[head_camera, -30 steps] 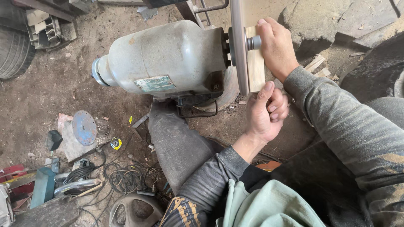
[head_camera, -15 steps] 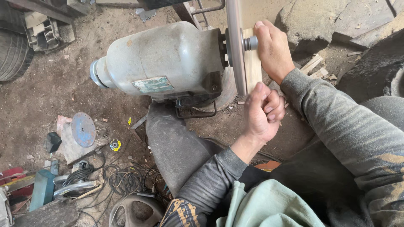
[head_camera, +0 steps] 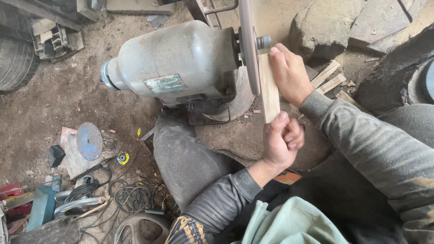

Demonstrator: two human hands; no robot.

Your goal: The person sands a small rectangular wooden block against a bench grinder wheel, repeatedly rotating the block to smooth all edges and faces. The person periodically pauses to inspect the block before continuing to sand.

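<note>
Fingers of the left hand [head_camera: 281, 139] curl into a closed fist around the lower end of a flat wooden strip [head_camera: 270, 88], thumb pressed on its near face. The right hand [head_camera: 289, 72] lies higher up, its fingers held together and laid flat along the strip's outer side, fingertips close to the hub nut [head_camera: 264, 42] of the disc. The strip stands roughly upright between the two hands, its broad face set against the right-hand surface of a thin grey disc [head_camera: 248, 45] seen edge-on.

The disc is mounted on the shaft of a bulky grey-green electric motor [head_camera: 174, 61], which lies horizontally on a base on the dirt floor [head_camera: 49, 113]; a rectangular label sits on the housing's lower side. The person's knee in dark, dusty trousers [head_camera: 183, 153] rises just below the motor, and both forearms wear grey knitted sleeves [head_camera: 361, 135].

Short offcuts of pale wood [head_camera: 330, 77] lie on the ground just right of the right hand, beside a large stone [head_camera: 316, 29]. Well apart, at lower left, lie a round blue disc [head_camera: 88, 141], a coil of black cable [head_camera: 131, 196] and a blue-bodied power tool [head_camera: 43, 205]. A tyre [head_camera: 16, 58] shows at the left edge.
</note>
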